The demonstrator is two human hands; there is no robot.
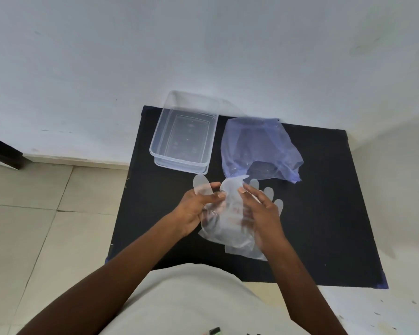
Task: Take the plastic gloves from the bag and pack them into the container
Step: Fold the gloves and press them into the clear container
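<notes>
Left hand (196, 209) and right hand (259, 211) pinch plastic gloves (228, 228); container (183, 139) empty.

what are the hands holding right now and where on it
Both hands hold clear plastic gloves: the left hand pinches near the thumb lobe, the right hand grips the finger end.

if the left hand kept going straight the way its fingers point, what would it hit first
Probably the right hand, through the plastic gloves both are holding. The left hand points right and slightly away, toward the right fingers; depth is unclear.
</notes>
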